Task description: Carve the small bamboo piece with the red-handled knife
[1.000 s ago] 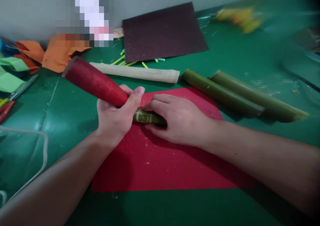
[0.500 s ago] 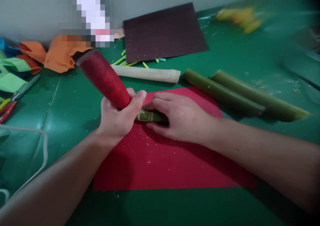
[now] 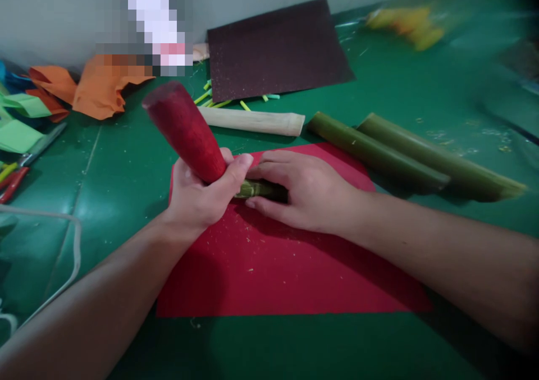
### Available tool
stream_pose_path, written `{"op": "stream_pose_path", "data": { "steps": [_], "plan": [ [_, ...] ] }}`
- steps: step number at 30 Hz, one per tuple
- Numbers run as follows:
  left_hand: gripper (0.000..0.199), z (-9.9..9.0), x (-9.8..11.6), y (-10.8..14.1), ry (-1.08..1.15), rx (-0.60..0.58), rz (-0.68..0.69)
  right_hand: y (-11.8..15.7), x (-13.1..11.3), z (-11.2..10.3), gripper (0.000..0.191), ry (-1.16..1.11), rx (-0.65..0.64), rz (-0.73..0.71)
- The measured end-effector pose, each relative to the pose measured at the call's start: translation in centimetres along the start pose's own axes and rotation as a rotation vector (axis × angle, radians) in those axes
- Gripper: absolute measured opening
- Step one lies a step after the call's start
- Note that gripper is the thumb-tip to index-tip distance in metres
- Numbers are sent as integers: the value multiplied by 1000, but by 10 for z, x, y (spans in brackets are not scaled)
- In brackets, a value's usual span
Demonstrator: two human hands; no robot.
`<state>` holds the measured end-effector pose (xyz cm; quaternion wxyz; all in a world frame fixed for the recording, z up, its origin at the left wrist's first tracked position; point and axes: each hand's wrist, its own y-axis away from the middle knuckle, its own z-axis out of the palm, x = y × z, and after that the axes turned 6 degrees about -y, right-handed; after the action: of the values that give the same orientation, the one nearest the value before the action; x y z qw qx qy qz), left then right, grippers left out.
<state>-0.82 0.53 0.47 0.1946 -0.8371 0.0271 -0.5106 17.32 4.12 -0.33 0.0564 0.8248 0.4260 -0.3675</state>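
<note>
My left hand is closed around a thick red tapered cylinder that tilts up to the left; its lower end is hidden by my fist. My right hand is closed over a short green bamboo piece. That piece lies low over a red sheet, its two ends covered by my hands. Small pale shavings are scattered on the sheet. Whether the red cylinder touches the bamboo behind my left thumb cannot be seen.
Two green bamboo lengths lie to the right, a peeled pale length behind the sheet. Farther back is a dark sheet. Orange paper, red-handled scissors and a white cable are at the left.
The red cylinder in my left hand has shifted right and become slightly more upright. My right hand has moved slightly right, still on the bamboo piece.
</note>
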Motion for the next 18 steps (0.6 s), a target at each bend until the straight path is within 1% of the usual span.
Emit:
{"op": "stream_pose_path", "data": {
  "steps": [2, 8, 11, 14, 16, 18],
  "plan": [
    [36, 1, -1, 1, -8, 12, -1, 0, 0, 0, 29, 6, 0, -1],
    [25, 7, -5, 4, -33, 134, 23, -1, 2, 0, 28, 12, 6, 5],
    [29, 8, -4, 2, -27, 156, -16, 0, 1, 1, 28, 43, 25, 4],
    [37, 6, -1, 0, 1, 135, -32, 1, 0, 2, 30, 59, 32, 3],
    [43, 4, 1, -1, 28, 102, -26, 1, 0, 1, 30, 53, 26, 8],
    [44, 3, 3, -1, 39, 60, -11, 1, 0, 0, 30, 41, 17, 15]
  ]
}}
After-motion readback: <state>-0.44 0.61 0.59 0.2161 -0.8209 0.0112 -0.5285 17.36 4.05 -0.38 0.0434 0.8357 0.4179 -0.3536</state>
